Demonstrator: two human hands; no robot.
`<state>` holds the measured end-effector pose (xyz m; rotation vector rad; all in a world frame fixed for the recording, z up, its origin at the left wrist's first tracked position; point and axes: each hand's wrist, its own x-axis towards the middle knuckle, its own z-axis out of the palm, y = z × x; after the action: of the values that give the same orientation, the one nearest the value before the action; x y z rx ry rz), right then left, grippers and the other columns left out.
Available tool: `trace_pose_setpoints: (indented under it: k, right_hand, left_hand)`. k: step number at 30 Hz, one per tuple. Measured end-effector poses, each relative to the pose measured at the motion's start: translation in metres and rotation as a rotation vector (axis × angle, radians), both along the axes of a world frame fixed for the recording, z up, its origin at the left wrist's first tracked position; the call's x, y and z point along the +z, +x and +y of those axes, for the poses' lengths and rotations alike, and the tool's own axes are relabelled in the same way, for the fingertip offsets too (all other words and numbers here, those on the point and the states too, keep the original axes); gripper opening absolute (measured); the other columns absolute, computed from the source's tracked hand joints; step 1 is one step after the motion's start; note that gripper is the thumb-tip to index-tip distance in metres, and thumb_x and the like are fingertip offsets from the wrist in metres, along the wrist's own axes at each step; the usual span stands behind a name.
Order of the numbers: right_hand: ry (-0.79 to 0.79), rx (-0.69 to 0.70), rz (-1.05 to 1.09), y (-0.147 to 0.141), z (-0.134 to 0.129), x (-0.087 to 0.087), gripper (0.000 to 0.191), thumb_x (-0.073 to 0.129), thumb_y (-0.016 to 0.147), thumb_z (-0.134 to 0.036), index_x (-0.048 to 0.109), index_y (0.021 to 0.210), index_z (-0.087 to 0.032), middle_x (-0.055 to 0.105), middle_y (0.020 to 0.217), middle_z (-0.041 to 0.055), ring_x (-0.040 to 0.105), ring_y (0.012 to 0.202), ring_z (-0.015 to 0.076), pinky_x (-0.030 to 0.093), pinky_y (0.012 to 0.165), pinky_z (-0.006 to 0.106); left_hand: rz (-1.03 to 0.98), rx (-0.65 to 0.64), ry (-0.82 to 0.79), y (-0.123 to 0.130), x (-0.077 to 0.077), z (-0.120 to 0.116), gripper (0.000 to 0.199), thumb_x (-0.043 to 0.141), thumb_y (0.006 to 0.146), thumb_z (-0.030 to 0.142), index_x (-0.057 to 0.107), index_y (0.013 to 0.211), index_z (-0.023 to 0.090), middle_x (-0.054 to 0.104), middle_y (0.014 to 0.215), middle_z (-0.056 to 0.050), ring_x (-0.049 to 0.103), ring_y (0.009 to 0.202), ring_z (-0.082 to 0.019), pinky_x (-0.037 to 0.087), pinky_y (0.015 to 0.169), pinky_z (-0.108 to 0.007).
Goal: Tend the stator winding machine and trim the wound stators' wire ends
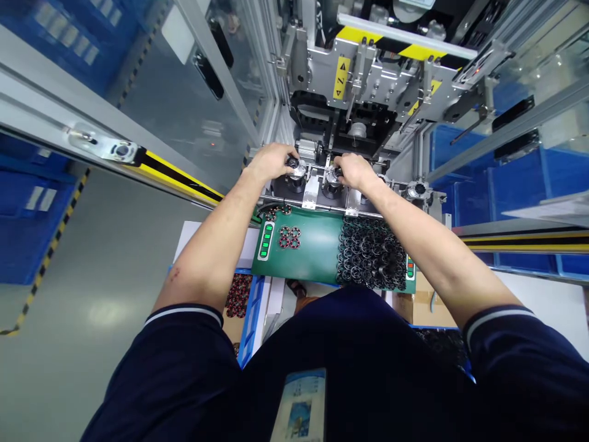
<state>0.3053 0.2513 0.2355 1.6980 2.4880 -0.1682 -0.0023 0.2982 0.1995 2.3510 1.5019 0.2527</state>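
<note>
My left hand reaches to the left round metal fixture, thumb and fingers closed about a small black ring-shaped part at its top. Over the neighbouring fixture, my right hand has its fingers closed on a dark part at the rim, partly hidden by the fingers. Below them lies a green work mat. On its left are several red-and-black wound rings; on its right, a dense pile of black rings.
A machine head with yellow-and-black edging stands behind the fixtures. Framed clear doors flank me, the left with a striped edge. Button panels sit on the mat's ends. A blue crate of wound rings is at lower left.
</note>
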Motion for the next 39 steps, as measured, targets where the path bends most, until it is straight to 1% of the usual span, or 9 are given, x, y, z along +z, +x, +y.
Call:
trace_pose_setpoints:
  k: [8, 14, 18, 20, 22, 24, 26, 33, 39]
  right_hand:
    - [-0.042, 0.042, -0.020, -0.001, 0.012, -0.005, 0.055, 0.077, 0.091, -0.010, 0.081, 0.146, -0.011, 0.084, 0.138, 0.0216, 0.080, 0.131, 0.0444, 0.065, 0.114, 0.055]
    - [-0.097, 0.062, 0.040, 0.010, 0.029, -0.007, 0.055, 0.080, 0.093, -0.017, 0.080, 0.147, -0.008, 0.085, 0.136, 0.0189, 0.080, 0.133, 0.0398, 0.063, 0.121, 0.053]
    - [0.021, 0.006, 0.112, 0.007, 0.002, -0.019, 0.052, 0.071, 0.099, -0.019, 0.078, 0.148, -0.007, 0.083, 0.142, 0.0218, 0.075, 0.140, 0.0415, 0.061, 0.125, 0.061]
    - [0.084, 0.004, 0.154, 0.002, -0.027, -0.032, 0.063, 0.060, 0.101, -0.016, 0.066, 0.163, -0.005, 0.071, 0.166, 0.0250, 0.062, 0.158, 0.0429, 0.054, 0.133, 0.065]
    - [0.106, 0.002, 0.196, -0.002, -0.053, -0.045, 0.081, 0.054, 0.100, -0.013, 0.046, 0.179, -0.003, 0.046, 0.189, 0.0249, 0.043, 0.176, 0.0432, 0.042, 0.143, 0.068]
    - [0.113, -0.020, 0.223, -0.004, -0.070, -0.055, 0.094, 0.053, 0.097, -0.013, 0.028, 0.187, -0.002, 0.026, 0.198, 0.0236, 0.028, 0.184, 0.0444, 0.031, 0.147, 0.071]
    - [0.099, -0.037, 0.220, -0.005, -0.076, -0.059, 0.099, 0.055, 0.096, -0.016, 0.022, 0.188, -0.001, 0.019, 0.200, 0.0236, 0.023, 0.185, 0.0464, 0.027, 0.148, 0.073]
    - [-0.078, -0.129, 0.083, -0.011, -0.076, -0.046, 0.108, 0.063, 0.098, -0.022, 0.012, 0.192, -0.009, 0.007, 0.203, 0.0147, 0.013, 0.186, 0.0508, 0.016, 0.150, 0.073]
    - [-0.026, -0.137, 0.057, -0.019, -0.083, -0.033, 0.103, 0.063, 0.102, -0.029, 0.017, 0.192, -0.009, 0.011, 0.203, 0.0153, 0.011, 0.188, 0.0457, 0.018, 0.151, 0.067]
  left_hand:
    - [0.019, -0.044, -0.037, -0.001, 0.003, 0.006, 0.056, 0.097, 0.089, 0.028, 0.085, 0.143, 0.025, 0.078, 0.105, -0.004, 0.075, 0.105, -0.027, 0.056, 0.109, -0.040]
    - [-0.031, -0.038, -0.054, -0.006, -0.008, 0.011, 0.052, 0.084, 0.100, 0.033, 0.080, 0.151, 0.024, 0.080, 0.127, -0.009, 0.073, 0.128, -0.031, 0.050, 0.123, -0.045]
    - [-0.026, -0.032, 0.037, 0.005, -0.016, -0.012, 0.067, 0.080, 0.099, 0.036, 0.071, 0.163, 0.019, 0.075, 0.154, -0.014, 0.067, 0.144, -0.039, 0.047, 0.133, -0.056]
    - [-0.055, 0.005, 0.113, 0.015, -0.026, -0.040, 0.084, 0.077, 0.099, 0.037, 0.053, 0.178, 0.020, 0.060, 0.178, -0.014, 0.057, 0.157, -0.043, 0.045, 0.136, -0.065]
    - [-0.098, 0.055, 0.140, 0.024, -0.039, -0.070, 0.089, 0.069, 0.104, 0.034, 0.039, 0.186, 0.016, 0.040, 0.192, -0.014, 0.039, 0.174, -0.043, 0.038, 0.142, -0.067]
    - [-0.126, 0.109, 0.116, 0.030, -0.050, -0.090, 0.087, 0.062, 0.108, 0.032, 0.033, 0.188, 0.012, 0.028, 0.197, -0.015, 0.025, 0.182, -0.044, 0.034, 0.144, -0.067]
    - [-0.120, 0.124, 0.072, 0.031, -0.055, -0.096, 0.092, 0.063, 0.106, 0.033, 0.029, 0.189, 0.011, 0.021, 0.199, -0.015, 0.022, 0.182, -0.048, 0.034, 0.145, -0.070]
    - [0.085, 0.103, -0.012, 0.036, -0.031, -0.092, 0.104, 0.070, 0.101, 0.031, 0.021, 0.191, 0.012, 0.014, 0.201, -0.012, 0.033, 0.177, -0.048, 0.042, 0.143, -0.066]
    - [0.117, 0.185, 0.066, 0.049, -0.025, -0.110, 0.093, 0.063, 0.107, 0.030, 0.024, 0.191, 0.015, 0.015, 0.201, -0.011, 0.045, 0.171, -0.046, 0.050, 0.137, -0.063]
